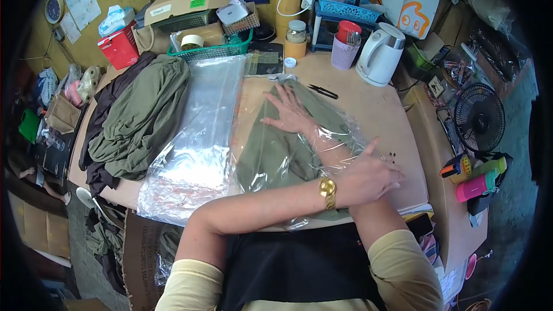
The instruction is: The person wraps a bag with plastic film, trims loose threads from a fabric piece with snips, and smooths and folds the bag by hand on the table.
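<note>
My arms are crossed over the table. My right hand [289,114] lies flat with fingers spread on a folded olive-green garment [262,164]. Glints of a clear plastic bag [299,152] run over the garment and across my right forearm, so the hand appears to be inside the bag. My left hand [371,178], with a gold watch at its wrist, crosses above the right forearm near the bag's right side. Its thumb stands apart from the fingers, which stretch to the right. Nothing shows in its grasp, though the palm is hidden.
A stack of clear plastic bags [201,115] lies left of the garment, beside a pile of olive and dark clothes [141,115]. Small black thread snips [324,91] rest behind. A white kettle [380,55], a lilac cup [344,52] and a green basket [210,50] line the back.
</note>
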Tool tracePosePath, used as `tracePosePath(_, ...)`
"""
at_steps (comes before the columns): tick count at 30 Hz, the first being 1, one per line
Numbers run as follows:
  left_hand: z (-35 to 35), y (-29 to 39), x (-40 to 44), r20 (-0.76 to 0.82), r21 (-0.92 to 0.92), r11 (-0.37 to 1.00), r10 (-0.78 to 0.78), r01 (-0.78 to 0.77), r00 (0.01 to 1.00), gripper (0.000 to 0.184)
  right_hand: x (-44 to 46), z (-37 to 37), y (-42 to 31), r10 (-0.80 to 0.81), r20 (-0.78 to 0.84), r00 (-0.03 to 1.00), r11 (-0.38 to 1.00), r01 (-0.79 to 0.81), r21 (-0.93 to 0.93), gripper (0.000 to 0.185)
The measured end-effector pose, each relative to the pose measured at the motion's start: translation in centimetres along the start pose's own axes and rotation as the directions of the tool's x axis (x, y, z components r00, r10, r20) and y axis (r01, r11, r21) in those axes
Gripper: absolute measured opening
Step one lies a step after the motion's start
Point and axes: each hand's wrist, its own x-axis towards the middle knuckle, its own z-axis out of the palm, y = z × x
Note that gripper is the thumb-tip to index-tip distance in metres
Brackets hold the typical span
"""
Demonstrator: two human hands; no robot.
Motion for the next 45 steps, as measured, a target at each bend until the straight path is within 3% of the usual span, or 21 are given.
tracePosePath(3,-3.5,3.6,-4.4,-0.175,0.019,0.999,0.039,-0.037,0.984,0.052,-0.3,-0.8,0.2,0.102,0.014,0.995,0.994,-0.101,-0.045,0.091)
tracePosePath(5,-6.9,4.6,-8.7,-0.03,-0.02,1.0,0.011,-0.011,0.999,0.074,-0.9,-2.1,0.3,0.142,0.137,0.98,0.979,-0.118,-0.169,0.086)
tracePosePath(7,-7.3,3.9,-14.1,0.05,0.012,0.983,-0.183,0.182,0.982,0.079,-0.8,-1.7,2.5,0.095,0.116,0.989,0.984,-0.076,-0.162,0.089)
tracePosePath(9,-6.0,2.3,-18.7,-0.022,0.062,0.926,-0.371,0.372,0.928,0.08,-1.2,-2.4,2.0,0.221,0.045,0.974,0.972,-0.217,-0.092,0.082)
tracePosePath(11,-4.1,1.9,-21.3,-0.079,0.157,0.897,-0.405,0.412,0.911,0.077,-1.8,-0.6,0.7,0.178,-0.073,0.981,0.974,-0.186,-0.131,0.076)
tracePosePath(13,-3.0,1.0,-22.8,-0.146,0.243,0.856,-0.432,0.456,0.89,0.075,-4.0,0.1,-2.1,-0.133,0.238,0.962,0.965,0.181,-0.189,0.075)
tracePosePath(17,-1.5,1.4,-21.2,-0.322,0.309,0.892,-0.227,0.329,0.919,0.061,-7.4,-2.2,-3.6,-0.085,0.354,0.931,0.952,0.18,-0.246,0.074)
tracePosePath(19,-1.0,2.0,-20.1,-0.343,0.264,0.896,-0.257,0.356,0.903,0.062,-6.7,-3.3,-1.5,0.301,0.163,0.94,0.915,-0.236,-0.328,0.065)
tracePosePath(21,-0.6,1.6,-19.7,-0.395,0.271,0.899,-0.223,0.345,0.891,0.063,-6.6,-3.4,-0.7,0.269,0.034,0.962,0.899,-0.238,-0.368,0.06)
tracePosePath(23,0.2,0.9,-19.9,-0.33,0.01,0.942,-0.314,0.336,0.89,0.054,-5.9,-3.8,-1.7,-0.175,-0.002,0.985,0.979,0.174,-0.11,0.054)
tracePosePath(24,0.6,1.0,-20.0,-0.334,0.009,0.942,-0.314,0.336,0.889,0.054,-5.3,-3.2,-2.5,-0.358,-0.144,0.923,0.93,0.338,-0.147,0.051)
tracePosePath(25,0.8,1.2,-20.0,-0.328,-0.034,0.93,-0.356,0.365,0.875,0.056,-4.6,-3.2,-3.3,-0.361,-0.143,0.922,0.929,0.34,-0.149,0.051)
tracePosePath(27,0.9,1.6,-20.6,-0.315,-0.074,0.914,-0.401,0.399,0.86,0.058,-2.8,-4.2,-4.9,-0.352,0.088,0.932,0.911,0.32,0.261,0.057)
tracePosePath(28,0.9,1.6,-21.0,-0.439,-0.065,0.878,-0.452,0.475,0.777,0.058,-1.9,-4.5,-5.4,-0.355,0.085,0.931,0.909,0.322,0.265,0.057)
tracePosePath(30,0.4,1.7,-21.6,-0.584,-0.068,0.795,-0.521,0.602,0.622,0.059,-0.1,-5.0,-5.8,-0.234,0.449,0.863,0.971,0.184,0.152,0.062)
tracePosePath(35,0.1,1.2,-21.9,-0.496,-0.214,0.711,-0.669,0.669,0.553,0.046,2.2,-4.3,-6.5,-0.186,0.557,0.809,0.981,0.117,0.157,0.051)
tracePosePath(37,0.0,1.0,-21.8,-0.467,-0.201,0.695,-0.688,0.691,0.556,0.039,3.1,-3.8,-6.8,-0.106,0.795,0.597,0.992,0.114,0.048,0.043)
tracePosePath(38,0.3,0.7,-22.0,-0.457,-0.192,0.725,-0.662,0.662,0.594,0.032,3.0,-3.8,-6.6,-0.106,0.794,0.599,0.992,0.113,0.047,0.043)
tracePosePath(40,0.3,0.5,-22.1,-0.444,-0.182,0.756,-0.634,0.629,0.633,0.026,2.1,-4.1,-5.6,-0.429,0.533,0.729,0.881,0.21,0.423,0.031)
tracePosePath(43,-0.2,0.8,-21.4,-0.37,-0.292,0.77,-0.638,0.567,0.675,0.016,1.8,-4.8,-3.7,-0.298,0.355,0.886,0.809,0.038,0.586,0.029)
tracePosePath(45,-0.6,1.5,-20.2,-0.071,-0.487,0.663,-0.679,0.568,0.731,0.016,2.3,-4.2,-2.7,-0.203,0.204,0.958,0.797,0.04,0.603,0.023)
